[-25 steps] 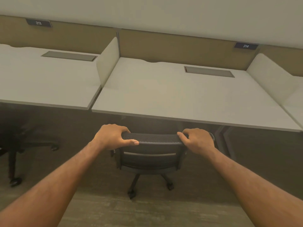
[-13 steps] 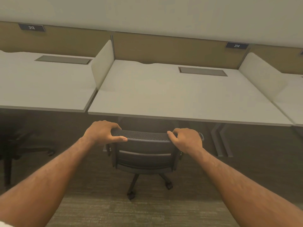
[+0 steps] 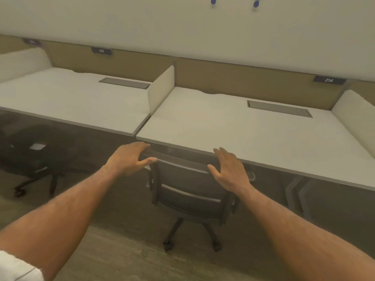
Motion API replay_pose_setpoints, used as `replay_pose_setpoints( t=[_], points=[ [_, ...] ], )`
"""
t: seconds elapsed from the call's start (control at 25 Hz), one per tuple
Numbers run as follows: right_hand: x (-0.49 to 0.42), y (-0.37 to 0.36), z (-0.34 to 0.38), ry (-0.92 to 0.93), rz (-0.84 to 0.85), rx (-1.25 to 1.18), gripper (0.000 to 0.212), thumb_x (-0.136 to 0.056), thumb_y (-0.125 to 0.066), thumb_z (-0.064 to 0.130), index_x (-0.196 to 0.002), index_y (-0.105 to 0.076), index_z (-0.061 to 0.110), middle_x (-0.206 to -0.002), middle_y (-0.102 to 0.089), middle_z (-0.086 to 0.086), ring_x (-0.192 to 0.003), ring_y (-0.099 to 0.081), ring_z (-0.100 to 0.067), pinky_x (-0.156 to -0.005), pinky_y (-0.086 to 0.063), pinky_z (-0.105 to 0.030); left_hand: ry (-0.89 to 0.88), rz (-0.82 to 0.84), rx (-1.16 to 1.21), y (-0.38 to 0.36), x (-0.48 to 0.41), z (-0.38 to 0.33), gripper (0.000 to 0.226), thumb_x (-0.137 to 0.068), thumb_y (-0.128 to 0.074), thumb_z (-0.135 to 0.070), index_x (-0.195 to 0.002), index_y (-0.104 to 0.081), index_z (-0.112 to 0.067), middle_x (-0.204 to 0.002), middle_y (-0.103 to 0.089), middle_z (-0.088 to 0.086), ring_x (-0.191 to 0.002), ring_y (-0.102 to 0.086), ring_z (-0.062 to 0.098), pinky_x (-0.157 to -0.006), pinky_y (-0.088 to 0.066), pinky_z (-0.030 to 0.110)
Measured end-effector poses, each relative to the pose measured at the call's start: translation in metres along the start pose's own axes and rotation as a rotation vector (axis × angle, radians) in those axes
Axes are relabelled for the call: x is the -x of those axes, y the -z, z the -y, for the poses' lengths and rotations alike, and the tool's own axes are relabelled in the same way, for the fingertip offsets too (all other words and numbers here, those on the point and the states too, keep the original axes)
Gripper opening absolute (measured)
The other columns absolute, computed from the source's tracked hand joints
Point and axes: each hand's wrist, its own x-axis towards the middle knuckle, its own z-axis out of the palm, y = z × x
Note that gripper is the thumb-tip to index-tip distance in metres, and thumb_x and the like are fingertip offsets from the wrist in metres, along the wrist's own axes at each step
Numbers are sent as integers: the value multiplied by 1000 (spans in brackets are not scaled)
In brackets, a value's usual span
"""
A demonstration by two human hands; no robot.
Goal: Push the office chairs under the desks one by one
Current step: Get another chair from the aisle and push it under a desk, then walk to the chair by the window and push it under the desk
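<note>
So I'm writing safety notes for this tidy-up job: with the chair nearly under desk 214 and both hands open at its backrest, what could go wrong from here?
Fingers could get pinched: the left hand and right hand sit right where the chair backrest meets the edge of the desk.

With the hands open, a last shove may send the chair in crooked, or knock the backrest against the desk edge.

Another chair stands out on the left, a possible trip hazard on the way to it.

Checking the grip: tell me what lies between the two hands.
Head view: only the chair's top rail spans between the open left hand and right hand.
</note>
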Motion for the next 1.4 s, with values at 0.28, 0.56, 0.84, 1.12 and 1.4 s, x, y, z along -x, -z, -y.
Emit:
replay_pose_setpoints(
  t=[0.28, 0.56, 0.84, 1.12, 1.4],
  points=[
    [-20, -2, 75, 299, 43, -39, 89, -90, -39, 80, -159, -17, 30, -170, -8, -4, -153, -16, -30, -120, -22, -62, 337, -225, -132, 42, 119, 25, 91, -90, -37, -80, -157, -35, -18, -165, -30, 10, -153, -25, 25, -124, -22, 51],
    [-33, -32, 221, 604, 64, -52, 98, -81, -22, 94, -160, -7, 38, -171, 6, -2, -156, 0, -31, -120, -7, -63, 582, -303, -264, 67, 243, 76, 117, -73, -25, -93, -159, -31, -14, -169, -18, 13, -157, -12, 26, -127, -10, 51],
    [-35, -91, 391, 825, 110, -15, 104, -78, -16, 98, -161, 1, 38, -168, 20, -3, -154, 20, -28, -117, 18, -60, 811, -318, -281, 60, 349, 172, 121, -70, -25, -94, -160, -28, -14, -170, -12, 15, -158, -8, 30, -126, -7, 55],
    [-20, -150, 547, 865, 130, 19, 106, -80, -21, 96, -161, 4, 33, -167, 24, -7, -151, 28, -25, -116, 26, -56, 879, -227, -317, 67, 439, 286, 121, -74, -15, -97, -162, -19, -14, -170, -2, 15, -158, 1, 29, -126, -1, 58],
    [-37, -203, 683, 949, 164, 43, 103, -83, -22, 94, -160, 6, 32, -167, 24, -6, -150, 29, -24, -109, 36, -52, 990, -193, -309, 80, 492, 394, 120, -73, -7, -96, -163, -9, -17, -170, 8, 14, -157, 10, 28, -126, 5, 56]
  ],
)
